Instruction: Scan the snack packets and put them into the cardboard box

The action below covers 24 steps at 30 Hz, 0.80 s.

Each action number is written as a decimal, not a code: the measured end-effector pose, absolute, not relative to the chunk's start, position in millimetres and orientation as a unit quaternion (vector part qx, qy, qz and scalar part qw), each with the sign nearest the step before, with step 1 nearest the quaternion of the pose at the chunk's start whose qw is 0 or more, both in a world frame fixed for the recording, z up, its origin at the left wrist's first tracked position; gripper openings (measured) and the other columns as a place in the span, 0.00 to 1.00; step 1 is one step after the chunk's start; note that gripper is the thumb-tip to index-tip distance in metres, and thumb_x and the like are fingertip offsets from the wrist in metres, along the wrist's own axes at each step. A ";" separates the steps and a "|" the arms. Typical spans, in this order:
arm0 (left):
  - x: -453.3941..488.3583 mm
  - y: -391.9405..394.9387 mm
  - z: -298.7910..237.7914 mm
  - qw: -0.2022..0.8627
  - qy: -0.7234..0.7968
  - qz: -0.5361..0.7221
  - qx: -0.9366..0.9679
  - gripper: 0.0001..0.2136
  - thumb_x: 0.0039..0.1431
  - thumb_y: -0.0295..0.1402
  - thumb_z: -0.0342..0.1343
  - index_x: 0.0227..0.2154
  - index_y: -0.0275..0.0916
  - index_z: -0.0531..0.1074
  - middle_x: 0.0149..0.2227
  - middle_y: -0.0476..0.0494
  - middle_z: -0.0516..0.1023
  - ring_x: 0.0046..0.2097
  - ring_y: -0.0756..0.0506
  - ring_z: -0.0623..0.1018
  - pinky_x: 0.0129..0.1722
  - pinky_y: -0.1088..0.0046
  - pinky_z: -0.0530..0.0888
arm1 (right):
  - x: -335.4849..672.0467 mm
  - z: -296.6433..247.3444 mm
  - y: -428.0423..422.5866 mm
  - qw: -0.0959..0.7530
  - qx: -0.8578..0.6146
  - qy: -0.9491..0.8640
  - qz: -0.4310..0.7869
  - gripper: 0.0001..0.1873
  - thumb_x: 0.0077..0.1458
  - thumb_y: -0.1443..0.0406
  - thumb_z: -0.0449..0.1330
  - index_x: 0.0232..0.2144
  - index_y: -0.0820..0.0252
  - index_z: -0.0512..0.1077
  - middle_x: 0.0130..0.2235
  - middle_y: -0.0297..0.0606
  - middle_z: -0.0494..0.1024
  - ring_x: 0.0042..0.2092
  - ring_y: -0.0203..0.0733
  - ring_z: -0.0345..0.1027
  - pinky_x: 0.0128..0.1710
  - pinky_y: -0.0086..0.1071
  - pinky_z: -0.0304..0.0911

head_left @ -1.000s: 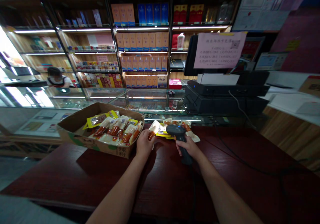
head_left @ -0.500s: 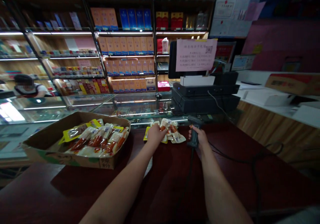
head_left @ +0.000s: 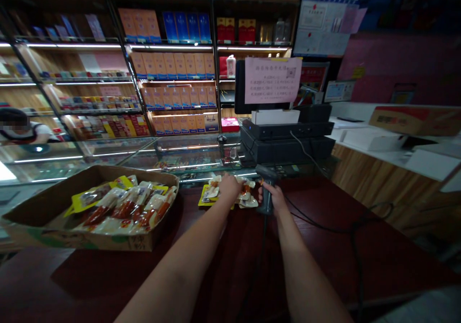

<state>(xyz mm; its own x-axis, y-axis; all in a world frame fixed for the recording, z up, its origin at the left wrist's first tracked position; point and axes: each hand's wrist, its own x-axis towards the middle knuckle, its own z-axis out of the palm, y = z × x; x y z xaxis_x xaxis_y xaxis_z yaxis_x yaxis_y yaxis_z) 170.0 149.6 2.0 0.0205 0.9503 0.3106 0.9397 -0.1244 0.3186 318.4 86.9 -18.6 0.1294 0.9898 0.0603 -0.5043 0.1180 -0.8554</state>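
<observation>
My right hand [head_left: 276, 198] is wrapped round the grip of a dark handheld barcode scanner [head_left: 266, 199], whose head points forward and left and whose cable hangs down. Over a small pile of vacuum-packed snack packets [head_left: 248, 199] on the counter, my left hand [head_left: 229, 188] is curled with its fingers closed on a packet. The fingertips are mostly hidden behind the hand. These packets have clear and white wrapping with orange-brown contents; a yellow-edged packet [head_left: 206, 197] lies at the pile's left side. More such packets [head_left: 126, 208] fill an open cardboard box [head_left: 140, 242] on the left.
The dark red counter [head_left: 230, 275] carries the scanner's black cable [head_left: 324, 224] on the right. A glass display case [head_left: 144, 152] borders it behind. A till with a monitor bearing a pink notice [head_left: 272, 80] stands back right. At far left is another person [head_left: 25, 128].
My left hand has shifted slightly right over the pile, turning so its back covers more packets. The scanner stays in my right hand. The whole view has swung a little to the right.
</observation>
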 end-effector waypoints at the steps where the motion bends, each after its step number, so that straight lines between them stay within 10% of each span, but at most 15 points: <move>1: 167.1 145.9 3.5 0.013 0.658 0.240 0.714 0.22 0.53 0.48 0.49 0.34 0.32 0.76 0.42 0.32 0.72 0.45 0.40 0.73 0.43 0.67 0.68 | 317.3 -18.1 86.4 0.661 -0.351 -0.347 0.565 0.18 0.38 0.58 0.65 0.31 0.62 0.68 0.16 0.28 0.70 0.14 0.33 0.61 0.13 0.27 0.60; 9: 76.1 94.2 27.3 -0.045 0.627 0.352 0.693 0.13 0.54 0.41 0.51 0.28 0.38 0.74 0.42 0.40 0.72 0.44 0.44 0.72 0.46 0.71 0.66 | 300.0 -17.3 82.7 0.625 -0.351 -0.395 0.574 0.16 0.39 0.58 0.65 0.27 0.62 0.67 0.17 0.30 0.70 0.15 0.33 0.62 0.13 0.26 0.60; 19: -63.7 60.1 30.9 0.006 0.795 0.131 0.593 0.16 0.50 0.44 0.50 0.31 0.35 0.72 0.35 0.32 0.77 0.38 0.37 0.76 0.35 0.67 0.68 | 258.8 -19.7 67.0 0.509 -0.367 -0.483 0.611 0.15 0.40 0.58 0.65 0.27 0.62 0.67 0.18 0.30 0.71 0.15 0.33 0.63 0.14 0.27 0.62; 24: -82.4 64.9 24.8 0.013 0.777 0.310 0.547 0.07 0.50 0.33 0.48 0.23 0.37 0.68 0.28 0.39 0.75 0.35 0.42 0.75 0.36 0.69 0.67 | 248.2 -30.9 69.1 0.474 -0.347 -0.526 0.615 0.17 0.42 0.57 0.64 0.31 0.61 0.66 0.18 0.29 0.71 0.15 0.33 0.63 0.14 0.27 0.62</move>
<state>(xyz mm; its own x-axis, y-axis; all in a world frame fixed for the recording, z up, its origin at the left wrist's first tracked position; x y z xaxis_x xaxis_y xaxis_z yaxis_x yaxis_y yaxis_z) -82.4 64.9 24.8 -0.4010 0.8586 0.3194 0.8426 0.2089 0.4964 248.2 69.1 -30.9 -0.3103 0.9479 0.0724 -0.2177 0.0033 -0.9760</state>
